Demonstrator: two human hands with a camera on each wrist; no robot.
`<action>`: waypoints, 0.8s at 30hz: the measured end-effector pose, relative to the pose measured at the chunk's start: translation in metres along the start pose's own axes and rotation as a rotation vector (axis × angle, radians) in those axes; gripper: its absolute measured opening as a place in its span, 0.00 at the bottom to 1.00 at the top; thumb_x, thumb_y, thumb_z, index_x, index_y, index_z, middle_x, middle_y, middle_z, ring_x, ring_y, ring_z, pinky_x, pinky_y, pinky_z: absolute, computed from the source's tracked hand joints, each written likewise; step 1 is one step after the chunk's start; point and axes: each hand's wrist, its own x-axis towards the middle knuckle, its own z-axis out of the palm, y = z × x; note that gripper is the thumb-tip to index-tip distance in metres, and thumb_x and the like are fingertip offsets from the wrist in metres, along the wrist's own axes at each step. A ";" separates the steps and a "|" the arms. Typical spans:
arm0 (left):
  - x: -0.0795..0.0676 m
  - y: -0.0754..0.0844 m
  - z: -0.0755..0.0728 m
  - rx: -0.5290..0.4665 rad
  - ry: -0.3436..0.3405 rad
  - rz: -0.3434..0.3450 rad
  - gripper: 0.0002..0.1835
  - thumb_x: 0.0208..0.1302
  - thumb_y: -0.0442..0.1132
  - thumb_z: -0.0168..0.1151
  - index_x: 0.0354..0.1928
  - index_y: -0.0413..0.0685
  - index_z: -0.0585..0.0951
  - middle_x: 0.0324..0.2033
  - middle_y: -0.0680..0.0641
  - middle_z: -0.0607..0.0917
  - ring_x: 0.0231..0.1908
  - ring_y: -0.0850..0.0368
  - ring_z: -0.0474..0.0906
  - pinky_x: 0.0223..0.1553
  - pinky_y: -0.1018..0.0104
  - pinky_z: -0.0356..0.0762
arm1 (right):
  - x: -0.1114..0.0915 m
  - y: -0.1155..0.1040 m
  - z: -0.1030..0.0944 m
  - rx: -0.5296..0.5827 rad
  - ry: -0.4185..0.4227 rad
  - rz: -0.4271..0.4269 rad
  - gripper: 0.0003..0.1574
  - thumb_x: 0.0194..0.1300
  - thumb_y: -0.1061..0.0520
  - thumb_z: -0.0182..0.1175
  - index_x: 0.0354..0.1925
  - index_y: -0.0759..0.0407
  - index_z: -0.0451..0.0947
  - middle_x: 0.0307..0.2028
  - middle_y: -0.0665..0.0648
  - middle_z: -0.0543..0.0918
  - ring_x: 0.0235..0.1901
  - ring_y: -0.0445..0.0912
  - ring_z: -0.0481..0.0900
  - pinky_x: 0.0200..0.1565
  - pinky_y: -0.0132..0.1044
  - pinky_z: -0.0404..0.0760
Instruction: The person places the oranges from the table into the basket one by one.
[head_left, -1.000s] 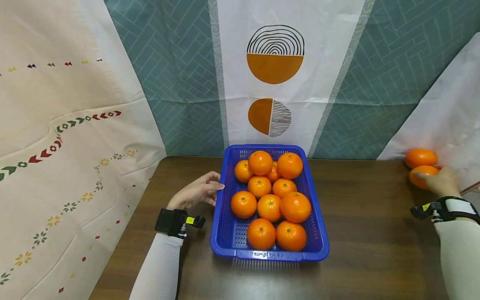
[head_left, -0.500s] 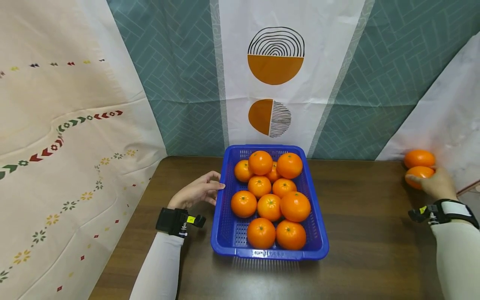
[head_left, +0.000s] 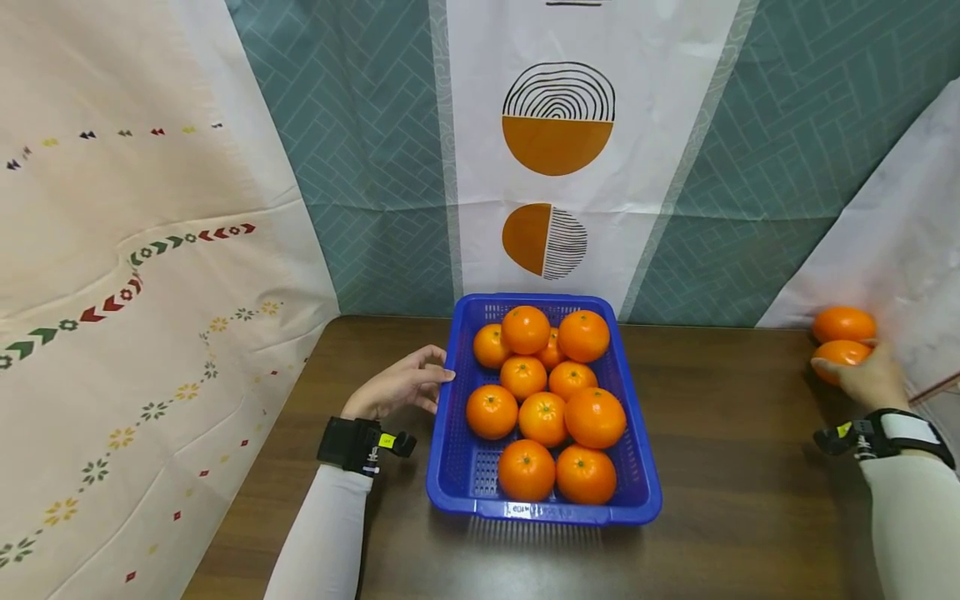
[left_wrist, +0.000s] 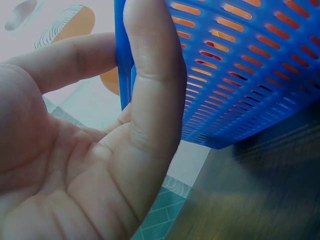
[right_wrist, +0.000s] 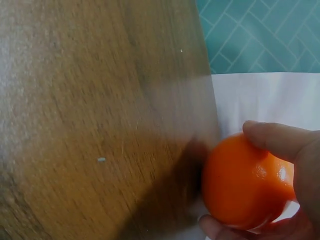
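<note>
A blue plastic basket [head_left: 543, 512] with several oranges [head_left: 543, 418] in it stands mid-table. My left hand [head_left: 401, 386] grips its left rim, the thumb on the rim and the other fingers bent beside it. Up close in the left wrist view, that hand [left_wrist: 100, 125] pinches the slotted basket wall [left_wrist: 235, 75]. At the table's far right, my right hand [head_left: 873, 379] holds one orange [head_left: 838, 360]. The right wrist view has this orange [right_wrist: 240, 185] between thumb and fingers, low by the table edge; its far side is hidden.
Directly behind the held orange sits another orange [head_left: 845, 323]. A teal and white patterned cloth [head_left: 558, 233] hangs along the back of the brown table [head_left: 720, 467]. Other cloths cover the left [head_left: 150, 350] and right [head_left: 915, 225] sides.
My right hand has shifted slightly left, and the orange in its fingers has moved a little left with it. My left hand stays on the basket rim. The head view has shifted slightly.
</note>
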 end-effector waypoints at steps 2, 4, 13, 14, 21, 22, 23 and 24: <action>0.000 0.000 0.000 -0.002 0.002 -0.002 0.19 0.77 0.37 0.58 0.61 0.40 0.64 0.42 0.41 0.84 0.33 0.51 0.86 0.37 0.58 0.90 | 0.000 0.000 0.000 0.006 0.006 0.012 0.59 0.70 0.44 0.61 0.72 0.85 0.42 0.58 0.89 0.60 0.52 0.80 0.65 0.45 0.61 0.68; 0.000 0.001 0.000 0.000 0.001 -0.005 0.19 0.77 0.37 0.58 0.61 0.40 0.64 0.42 0.41 0.84 0.33 0.51 0.86 0.38 0.58 0.90 | 0.000 -0.001 0.000 0.029 0.027 0.018 0.58 0.70 0.45 0.62 0.73 0.83 0.43 0.60 0.87 0.61 0.52 0.77 0.65 0.43 0.52 0.69; -0.002 0.001 -0.001 0.010 0.003 -0.008 0.19 0.77 0.37 0.57 0.62 0.40 0.64 0.44 0.40 0.83 0.35 0.50 0.87 0.39 0.58 0.90 | -0.004 -0.035 -0.004 0.049 0.087 0.061 0.62 0.71 0.42 0.60 0.76 0.78 0.37 0.68 0.86 0.48 0.61 0.78 0.56 0.57 0.67 0.65; -0.002 0.001 -0.001 0.009 0.004 -0.010 0.19 0.77 0.37 0.57 0.62 0.40 0.64 0.43 0.40 0.83 0.35 0.50 0.87 0.39 0.58 0.90 | -0.005 -0.039 -0.005 0.045 0.083 0.068 0.63 0.70 0.41 0.60 0.76 0.78 0.36 0.68 0.87 0.46 0.63 0.79 0.53 0.58 0.70 0.62; -0.001 0.000 0.000 0.003 0.007 -0.013 0.18 0.77 0.37 0.57 0.62 0.41 0.64 0.43 0.41 0.83 0.34 0.50 0.86 0.38 0.59 0.89 | -0.002 -0.054 -0.005 0.042 0.057 0.044 0.63 0.70 0.41 0.60 0.76 0.78 0.36 0.67 0.86 0.43 0.62 0.80 0.52 0.58 0.75 0.60; 0.000 0.000 0.000 0.005 0.005 -0.011 0.18 0.77 0.37 0.57 0.62 0.41 0.64 0.43 0.41 0.83 0.34 0.50 0.86 0.38 0.59 0.89 | -0.001 -0.055 -0.004 0.043 0.052 0.038 0.63 0.71 0.42 0.60 0.77 0.78 0.36 0.68 0.86 0.43 0.63 0.80 0.50 0.59 0.75 0.60; 0.000 0.000 0.000 0.007 0.004 -0.010 0.18 0.77 0.37 0.57 0.62 0.41 0.64 0.43 0.41 0.83 0.34 0.50 0.86 0.38 0.59 0.89 | -0.002 -0.057 -0.004 0.045 0.048 0.030 0.62 0.71 0.42 0.60 0.77 0.78 0.36 0.68 0.86 0.43 0.64 0.80 0.49 0.58 0.74 0.60; 0.000 0.000 0.000 0.007 0.003 -0.008 0.18 0.77 0.37 0.57 0.62 0.41 0.64 0.43 0.41 0.83 0.34 0.50 0.85 0.38 0.59 0.89 | -0.002 -0.058 -0.003 0.049 0.045 0.021 0.62 0.70 0.42 0.60 0.77 0.77 0.37 0.69 0.85 0.43 0.65 0.79 0.48 0.58 0.74 0.60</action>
